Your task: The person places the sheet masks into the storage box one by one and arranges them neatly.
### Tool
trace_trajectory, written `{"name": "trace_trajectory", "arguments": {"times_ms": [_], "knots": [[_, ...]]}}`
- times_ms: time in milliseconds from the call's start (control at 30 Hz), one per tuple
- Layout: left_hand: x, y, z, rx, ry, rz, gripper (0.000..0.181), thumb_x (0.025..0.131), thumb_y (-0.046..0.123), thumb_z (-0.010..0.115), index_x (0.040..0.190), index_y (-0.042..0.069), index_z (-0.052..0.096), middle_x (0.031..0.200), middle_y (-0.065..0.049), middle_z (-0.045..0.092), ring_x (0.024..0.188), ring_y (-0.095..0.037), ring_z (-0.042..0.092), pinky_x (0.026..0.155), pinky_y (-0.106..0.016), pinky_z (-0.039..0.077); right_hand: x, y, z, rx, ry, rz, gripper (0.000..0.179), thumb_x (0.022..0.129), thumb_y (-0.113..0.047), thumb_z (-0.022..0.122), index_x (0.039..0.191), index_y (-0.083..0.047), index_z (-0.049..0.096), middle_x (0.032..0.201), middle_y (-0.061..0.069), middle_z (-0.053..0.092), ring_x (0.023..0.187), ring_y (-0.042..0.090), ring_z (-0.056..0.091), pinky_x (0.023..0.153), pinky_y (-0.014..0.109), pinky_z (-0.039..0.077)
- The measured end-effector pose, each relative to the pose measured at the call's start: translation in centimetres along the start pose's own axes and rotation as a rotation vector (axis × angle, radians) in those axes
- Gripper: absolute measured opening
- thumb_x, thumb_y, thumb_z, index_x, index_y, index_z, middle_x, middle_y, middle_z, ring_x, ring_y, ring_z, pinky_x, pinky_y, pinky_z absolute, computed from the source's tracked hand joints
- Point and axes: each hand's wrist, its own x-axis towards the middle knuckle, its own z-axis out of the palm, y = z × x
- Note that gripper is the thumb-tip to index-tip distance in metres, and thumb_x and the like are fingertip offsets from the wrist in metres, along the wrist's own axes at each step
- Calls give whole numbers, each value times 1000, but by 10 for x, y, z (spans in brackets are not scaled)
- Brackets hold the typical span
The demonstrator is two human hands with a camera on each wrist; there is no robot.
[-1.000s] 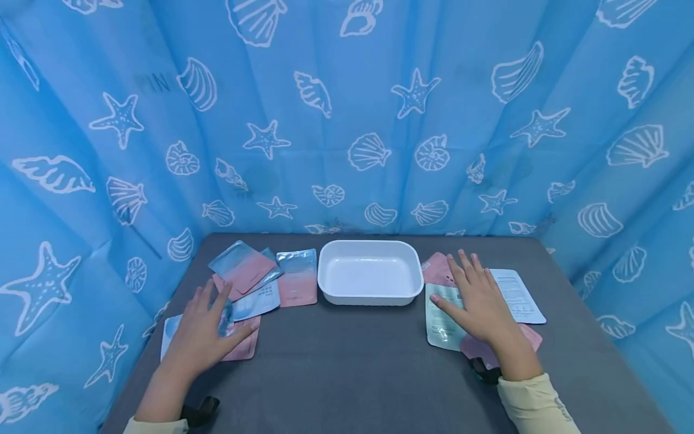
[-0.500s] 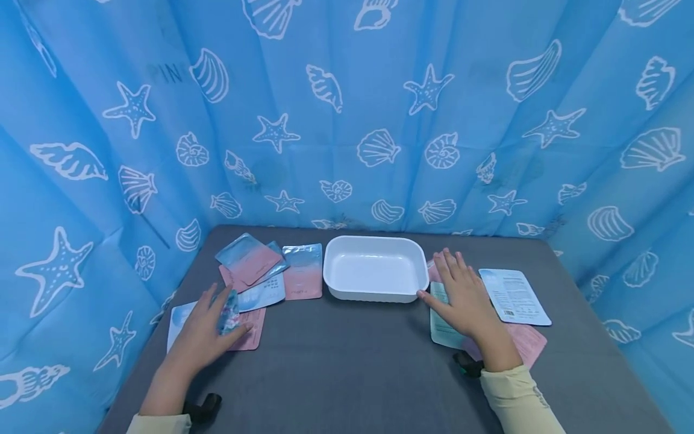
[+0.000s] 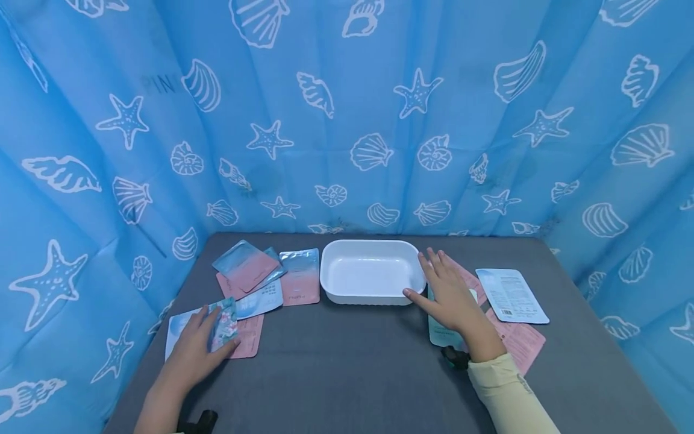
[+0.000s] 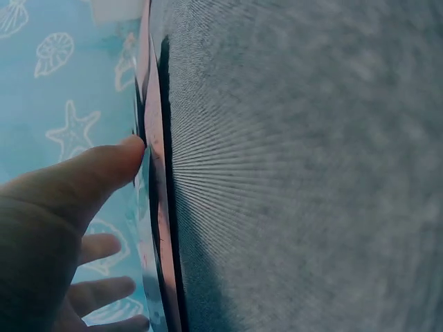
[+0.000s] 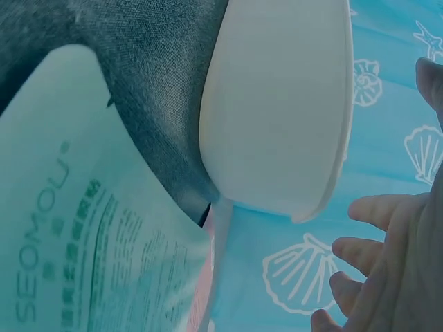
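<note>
My left hand (image 3: 191, 355) is low over the left pile of flat sheet mask packets, fingers spread. Its fingertips overlap a floral packet (image 3: 226, 322), and in the left wrist view the thumb (image 4: 104, 169) lies right at that packet's edge. A pink packet (image 3: 250, 339) is underneath. My right hand (image 3: 449, 298) is held over a green packet (image 3: 446, 334), its thumb tip overlapping the right end of a white tray (image 3: 374, 299). The right wrist view shows its fingers loosely extended, apart from the green packet and holding nothing.
More packets overlap at the back left, with a blue-pink packet (image 3: 300, 289) beside the tray. On the right lie a white-blue packet (image 3: 512, 295) and a pink packet (image 3: 523, 340). A blue shell-print curtain (image 3: 347, 120) borders the grey table (image 3: 347, 374).
My right hand has moved left toward the tray, uncovering more of the right packets. My left hand has shifted slightly, and more of the floral packet shows beside its fingers.
</note>
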Motion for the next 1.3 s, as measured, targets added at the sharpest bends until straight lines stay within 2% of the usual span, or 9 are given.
{"name": "trace_trajectory", "arguments": {"times_ms": [267,567,767,1033,1300], "knots": [[-3,-1,0,19,-60,-23,88,94,59,74,151,-5,53,162,-39,36,149,-66,27,111,-81,30,9,-6,7,39,-28,-7,97,100,-69,55,170,-8,23,177,23,16,164,48,8,127,72,17],[0,-2,-1,38,-126,-27,92,93,63,72,153,-3,51,164,-36,35,151,-63,27,113,-80,29,17,-7,18,20,-60,28,101,98,-74,52,171,-12,19,179,18,10,166,44,4,127,72,18],[3,2,-8,31,-169,-30,93,94,62,72,156,-2,46,166,-36,32,152,-63,24,113,-81,29,23,-14,17,29,-56,21,102,98,-74,53,171,-10,20,179,19,9,166,44,3,130,68,14],[2,8,-14,52,-175,-34,90,94,58,74,155,-2,48,164,-37,34,151,-62,28,113,-79,32,29,-18,20,10,-38,13,102,98,-74,52,170,-10,21,179,19,11,166,45,4,131,67,15],[3,10,-10,56,-188,-24,86,94,56,75,154,-2,51,162,-36,40,150,-61,32,115,-76,33,35,-14,28,17,-57,24,109,97,-77,51,170,-4,16,179,20,8,166,41,2,131,64,15]]}}
